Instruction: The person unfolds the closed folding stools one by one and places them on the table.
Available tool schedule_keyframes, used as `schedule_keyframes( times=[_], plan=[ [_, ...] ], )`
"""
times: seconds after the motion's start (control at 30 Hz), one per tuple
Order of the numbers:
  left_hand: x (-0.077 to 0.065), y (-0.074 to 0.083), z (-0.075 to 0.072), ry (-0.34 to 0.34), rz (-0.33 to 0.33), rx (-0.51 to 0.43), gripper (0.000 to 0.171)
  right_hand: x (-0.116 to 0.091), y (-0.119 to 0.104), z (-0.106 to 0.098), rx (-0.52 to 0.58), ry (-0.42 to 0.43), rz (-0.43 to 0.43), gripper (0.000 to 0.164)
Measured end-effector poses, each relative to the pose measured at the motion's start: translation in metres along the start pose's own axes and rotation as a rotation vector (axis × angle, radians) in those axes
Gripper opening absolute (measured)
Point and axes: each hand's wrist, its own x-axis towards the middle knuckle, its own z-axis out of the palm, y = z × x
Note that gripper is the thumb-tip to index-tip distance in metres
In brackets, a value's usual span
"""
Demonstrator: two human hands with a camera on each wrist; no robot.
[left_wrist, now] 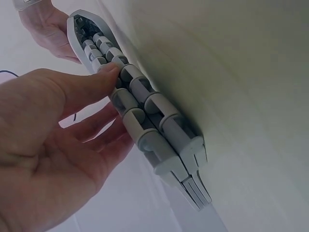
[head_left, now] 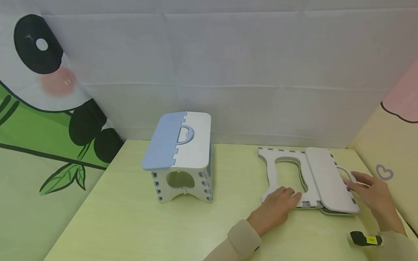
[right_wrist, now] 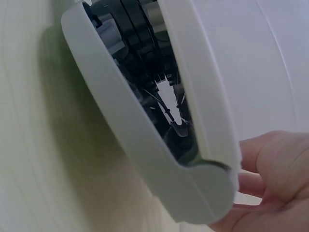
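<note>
One white stool (head_left: 331, 181) lies folded at right; left hand (head_left: 275, 206) pinches its lower edge, right hand (head_left: 375, 190) grips its handle (head_left: 348, 171). Blue-and-white stool (head_left: 163, 141) stands left of centre.

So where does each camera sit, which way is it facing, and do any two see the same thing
Head: worn on the head, facing forward and down at the table, blue-and-white stool and flattened white stool; the left hand, right hand and sleeves show.
Left wrist: worn there, facing the left hand at the white stool's hinged edge; the right hand shows upper left.
Right wrist: worn there, looking into a gap in the white stool; part of the right hand shows lower right.
Shared: head and left wrist both show both hands and the white stool.
</note>
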Motion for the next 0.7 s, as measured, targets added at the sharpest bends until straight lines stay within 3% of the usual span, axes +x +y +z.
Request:
schedule_keyframes(
  times=[0.43,0.7],
  plan=[
    [-0.004,-0.001,-0.006,-0.036,-0.020,-0.025,0.038,-0.006,-0.007,-0.004,-0.007,0.070,-0.039,0.074],
    [-0.008,-0.004,-0.008,-0.005,-0.012,-0.022,0.039,-0.012,-0.022,-0.009,-0.012,0.103,-0.089,0.071]
  ],
)
